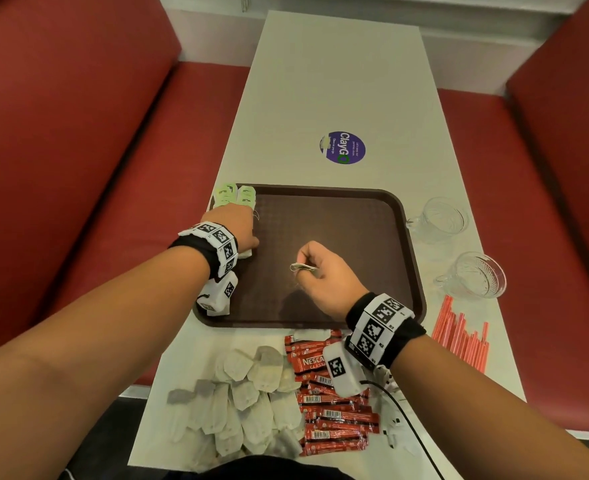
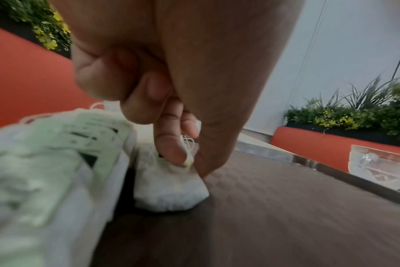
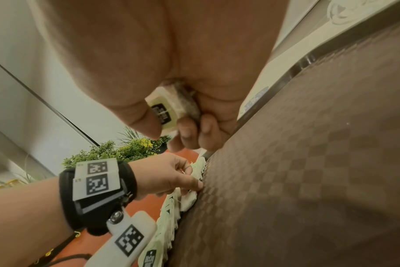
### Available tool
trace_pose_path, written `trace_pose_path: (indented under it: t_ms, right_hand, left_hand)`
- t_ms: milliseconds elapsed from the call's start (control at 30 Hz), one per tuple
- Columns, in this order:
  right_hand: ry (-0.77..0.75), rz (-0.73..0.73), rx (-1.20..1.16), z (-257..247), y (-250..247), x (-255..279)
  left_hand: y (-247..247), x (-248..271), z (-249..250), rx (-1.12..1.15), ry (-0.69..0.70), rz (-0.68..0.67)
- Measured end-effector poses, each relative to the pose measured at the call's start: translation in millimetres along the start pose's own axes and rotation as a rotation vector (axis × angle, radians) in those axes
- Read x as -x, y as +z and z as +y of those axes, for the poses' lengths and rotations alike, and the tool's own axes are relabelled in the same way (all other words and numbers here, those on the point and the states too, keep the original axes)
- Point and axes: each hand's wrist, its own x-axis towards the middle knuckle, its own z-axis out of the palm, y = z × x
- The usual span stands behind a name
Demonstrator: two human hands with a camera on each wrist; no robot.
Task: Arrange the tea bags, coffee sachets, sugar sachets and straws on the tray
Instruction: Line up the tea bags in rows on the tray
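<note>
A brown tray lies on the white table. Along its left edge sits a row of tea bags with pale green tags. My left hand is over that row, and its thumb and fingers pinch a white tea bag that rests on the tray. My right hand hovers over the tray's middle, fingers curled round a tea bag with a dark-printed tag. Loose tea bags and red coffee sachets lie heaped near the table's front edge. Red straws lie at the right.
Two clear glass cups stand right of the tray. A purple round sticker is on the table beyond the tray. Red bench seats flank the table. A black cable trails from my right wrist.
</note>
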Motion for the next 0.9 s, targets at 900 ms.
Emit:
trace_pose_path:
  t_ms: [900]
  right_hand:
    - [-0.113,-0.01,0.064,1.3,7.4,-6.2]
  left_hand:
    - [-7.7,110.4,0.3,0.461,0.594,0.203]
